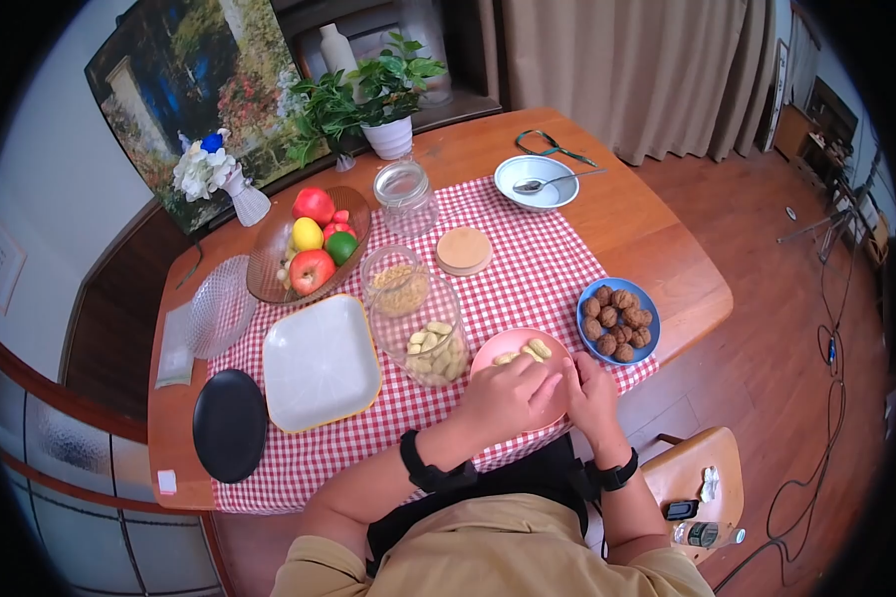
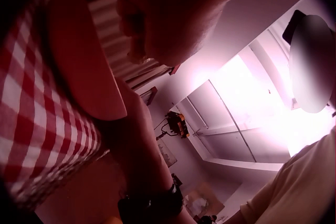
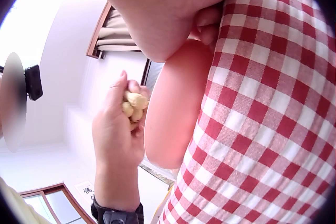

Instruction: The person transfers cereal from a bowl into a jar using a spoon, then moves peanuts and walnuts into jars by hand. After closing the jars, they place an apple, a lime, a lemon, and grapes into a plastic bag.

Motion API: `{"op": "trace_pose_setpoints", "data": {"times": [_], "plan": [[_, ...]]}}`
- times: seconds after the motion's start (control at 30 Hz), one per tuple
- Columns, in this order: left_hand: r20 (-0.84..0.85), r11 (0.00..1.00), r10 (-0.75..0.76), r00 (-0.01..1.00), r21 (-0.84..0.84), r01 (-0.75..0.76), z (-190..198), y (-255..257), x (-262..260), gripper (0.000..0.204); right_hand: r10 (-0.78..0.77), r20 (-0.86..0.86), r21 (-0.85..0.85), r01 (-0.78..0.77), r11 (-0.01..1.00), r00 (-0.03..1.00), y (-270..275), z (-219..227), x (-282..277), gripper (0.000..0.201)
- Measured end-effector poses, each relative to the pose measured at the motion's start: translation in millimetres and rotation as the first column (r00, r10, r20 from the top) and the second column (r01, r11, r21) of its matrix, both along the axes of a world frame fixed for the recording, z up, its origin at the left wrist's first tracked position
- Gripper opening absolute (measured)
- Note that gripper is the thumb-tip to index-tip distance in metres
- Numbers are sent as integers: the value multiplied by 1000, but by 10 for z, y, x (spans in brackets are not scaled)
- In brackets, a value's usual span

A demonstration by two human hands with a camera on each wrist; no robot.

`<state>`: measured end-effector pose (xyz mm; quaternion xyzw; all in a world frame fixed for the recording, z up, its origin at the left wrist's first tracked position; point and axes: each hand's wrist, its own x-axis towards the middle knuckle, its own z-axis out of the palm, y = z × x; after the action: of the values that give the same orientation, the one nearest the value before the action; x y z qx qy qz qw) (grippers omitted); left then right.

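Over the pink plate [image 1: 516,344], my left hand [image 1: 508,398] is palm down; in the right wrist view that left hand [image 3: 116,135] has its fingers curled round several peanuts [image 3: 135,106]. Other peanuts [image 1: 536,349] lie at the plate's far side. My right hand [image 1: 593,398] is at the plate's right edge, close to the left hand. Seen from the right wrist, its curled fingers [image 3: 208,27] hold the rim of the plate [image 3: 176,108]. In the left wrist view, the right hand [image 2: 131,114] is partly behind the plate [image 2: 79,56].
Left of the plate stands a glass jar of peanuts [image 1: 436,350], near a white square tray [image 1: 322,364]. A blue plate of walnuts [image 1: 644,352] sits to the right. Farther back are a fruit bowl [image 1: 269,261], a lidded jar [image 1: 405,204] and a white bowl with a spoon [image 1: 548,199].
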<state>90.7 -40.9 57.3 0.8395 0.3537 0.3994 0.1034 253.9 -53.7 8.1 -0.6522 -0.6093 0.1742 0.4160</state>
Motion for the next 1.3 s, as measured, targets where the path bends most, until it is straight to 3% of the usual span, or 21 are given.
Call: {"op": "trace_pose_setpoints", "data": {"times": [0.1,0.2,0.23,0.3,0.33,0.4,0.93,1.0,1.03,1.1,1.13,1.2,1.23,1.3], "plan": [[42,989,98,994,109,-102,451,12,-236,11,-9,-12,8,10,1000,1000,2,-20,-8,27],[141,917,286,948,247,-313,713,148,-496,14,-10,-18,11,10,1000,1000,4,-35,-11,27],[140,917,286,948,248,-313,778,211,-568,14,-8,-13,6,8,1000,1000,5,-32,-7,27],[134,880,450,883,102,-464,868,300,-685,19,-6,-9,-5,6,1000,1000,1,-16,-6,27],[134,880,449,883,104,-463,832,327,-735,19,-4,-3,-16,4,1000,1000,3,-9,-6,27],[-78,901,421,904,-80,-426,736,400,-792,26,-4,-6,-10,4,1000,1000,9,-24,-5,27],[-189,868,392,900,-249,-430,765,296,-774,32,-5,-8,-6,5,1000,1000,6,-24,-7,29],[-43,906,416,909,-73,-418,671,316,-763,22,-5,-10,-10,5,1000,1000,5,-20,-10,29],[-43,906,415,909,-72,-417,651,317,-751,22,-6,-12,-13,6,1000,1000,6,-19,-9,29],[104,871,399,911,266,-412,620,314,-714,10,-8,-10,-3,8,1000,1000,14,-37,-7,28],[104,872,398,912,266,-411,595,277,-688,10,-9,-9,5,9,1000,1000,15,-45,-6,28],[109,895,262,959,344,-284,509,142,-623,9,-12,-7,3,12,1000,1000,16,-44,-4,27],[109,895,264,958,341,-285,453,76,-585,9,-12,-4,0,13,1000,1000,14,-46,-6,27],[-38,987,-124,991,93,128,322,-43,-492,20,-8,-9,3,8,1000,1000,8,-45,-15,26]]}}
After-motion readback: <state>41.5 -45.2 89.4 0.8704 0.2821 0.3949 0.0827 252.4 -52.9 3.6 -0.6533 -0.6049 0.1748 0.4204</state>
